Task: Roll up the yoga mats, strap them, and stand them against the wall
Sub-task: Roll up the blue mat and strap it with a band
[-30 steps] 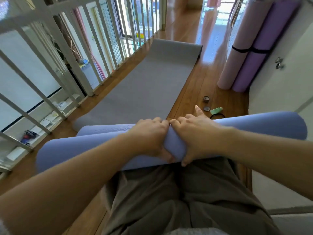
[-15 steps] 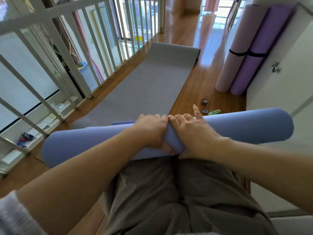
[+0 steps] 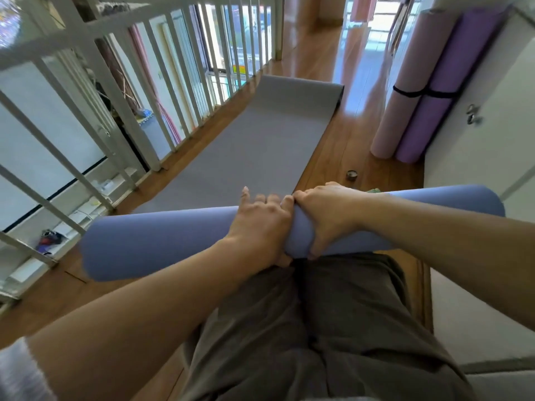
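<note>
While both hands gripped it, blue mat [image 3: 162, 244] lay rolled up, fat and smooth; left hand [image 3: 260, 227] and right hand [image 3: 324, 215] clenched round middle.

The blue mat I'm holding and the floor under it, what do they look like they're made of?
The blue mat looks like soft foam or rubber with a matte finish: it shows no glare and dents inward where the right hand squeezes it. The floor looks like wood planks, or a wood-look laminate, with a glossy finish: brown grain, visible seams, and bright window reflections farther down the hall.
</note>
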Demonstrator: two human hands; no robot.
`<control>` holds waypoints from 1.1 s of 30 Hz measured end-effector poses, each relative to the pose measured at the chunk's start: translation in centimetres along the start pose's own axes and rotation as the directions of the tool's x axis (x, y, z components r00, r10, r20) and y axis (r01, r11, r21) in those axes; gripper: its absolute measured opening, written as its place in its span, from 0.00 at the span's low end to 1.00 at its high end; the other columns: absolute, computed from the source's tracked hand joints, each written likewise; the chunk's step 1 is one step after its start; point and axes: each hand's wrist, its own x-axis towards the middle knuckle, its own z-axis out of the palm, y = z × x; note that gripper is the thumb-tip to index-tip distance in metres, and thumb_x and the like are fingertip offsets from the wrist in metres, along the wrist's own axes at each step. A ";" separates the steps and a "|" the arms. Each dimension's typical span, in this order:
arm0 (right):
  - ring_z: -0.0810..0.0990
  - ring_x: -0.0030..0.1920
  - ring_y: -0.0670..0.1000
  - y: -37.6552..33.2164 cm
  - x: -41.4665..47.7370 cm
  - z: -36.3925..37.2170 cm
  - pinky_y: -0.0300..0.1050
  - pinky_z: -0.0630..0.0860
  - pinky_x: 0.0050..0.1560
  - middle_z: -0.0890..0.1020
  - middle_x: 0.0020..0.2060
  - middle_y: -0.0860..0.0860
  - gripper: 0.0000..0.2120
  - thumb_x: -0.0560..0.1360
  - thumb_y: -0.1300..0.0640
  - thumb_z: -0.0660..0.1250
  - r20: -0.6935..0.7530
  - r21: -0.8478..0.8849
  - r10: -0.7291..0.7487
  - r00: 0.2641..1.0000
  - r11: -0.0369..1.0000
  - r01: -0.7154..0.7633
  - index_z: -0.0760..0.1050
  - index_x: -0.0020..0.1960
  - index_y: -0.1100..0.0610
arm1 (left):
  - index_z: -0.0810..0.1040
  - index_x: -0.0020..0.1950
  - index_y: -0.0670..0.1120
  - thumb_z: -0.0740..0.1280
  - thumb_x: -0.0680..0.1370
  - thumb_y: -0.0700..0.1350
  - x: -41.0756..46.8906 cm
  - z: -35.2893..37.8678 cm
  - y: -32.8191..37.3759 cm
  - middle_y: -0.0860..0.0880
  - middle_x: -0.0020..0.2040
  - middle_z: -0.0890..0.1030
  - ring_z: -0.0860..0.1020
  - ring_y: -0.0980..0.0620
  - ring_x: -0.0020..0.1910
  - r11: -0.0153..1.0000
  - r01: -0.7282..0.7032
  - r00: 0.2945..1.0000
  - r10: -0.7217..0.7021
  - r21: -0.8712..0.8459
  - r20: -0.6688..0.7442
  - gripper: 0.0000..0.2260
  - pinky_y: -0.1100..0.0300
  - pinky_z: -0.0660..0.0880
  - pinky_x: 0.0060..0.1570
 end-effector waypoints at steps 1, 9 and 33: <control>0.77 0.50 0.49 -0.1 -0.5 -0.4 0.45 0.73 0.53 0.77 0.51 0.45 0.37 0.58 0.36 0.77 0.034 0.018 -0.010 0.999 1.000 0.010 0.68 0.61 0.49 | 0.57 0.74 0.46 0.73 0.67 0.61 -0.3 -0.5 0.1 0.45 0.66 0.70 0.71 0.44 0.65 1.000 -0.019 1.000 0.019 -0.008 0.017 0.43 0.42 0.55 0.71; 0.74 0.58 0.47 -0.8 -3.2 0.9 0.46 0.70 0.62 0.75 0.61 0.44 0.42 0.61 0.36 0.77 0.127 0.196 -0.076 0.989 0.979 0.050 0.65 0.69 0.46 | 0.60 0.71 0.48 0.73 0.63 0.67 -1.5 -0.6 0.8 0.49 0.64 0.72 0.72 0.47 0.62 0.992 -0.116 0.975 0.124 -0.057 0.186 0.44 0.50 0.66 0.63; 0.72 0.62 0.53 -0.3 -1.9 2.5 0.53 0.66 0.67 0.73 0.64 0.51 0.49 0.60 0.33 0.74 -0.175 -0.035 0.032 0.984 0.999 -0.038 0.59 0.73 0.52 | 0.60 0.73 0.48 0.71 0.66 0.67 2.0 -0.7 -1.2 0.48 0.66 0.71 0.71 0.48 0.63 0.984 -0.036 0.976 0.072 -0.173 0.206 0.43 0.51 0.67 0.64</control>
